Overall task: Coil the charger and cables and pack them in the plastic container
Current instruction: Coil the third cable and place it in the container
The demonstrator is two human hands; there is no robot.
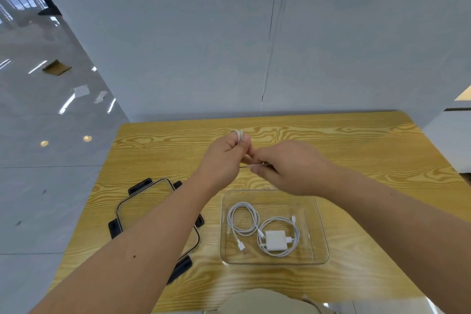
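Note:
Above the middle of the wooden table, my left hand is closed around a small white cable coil whose loops stick out above my fingers. My right hand pinches the cable's loose end with its white plug just beside the left hand. Below my hands stands the clear plastic container. Inside it lie a coiled white cable on the left and a white charger block ringed by its own coiled cable.
The container's clear lid with black clips lies on the table to the left, partly under my left forearm. White partition walls close off the table's far side. The table's left edge drops to a glossy floor.

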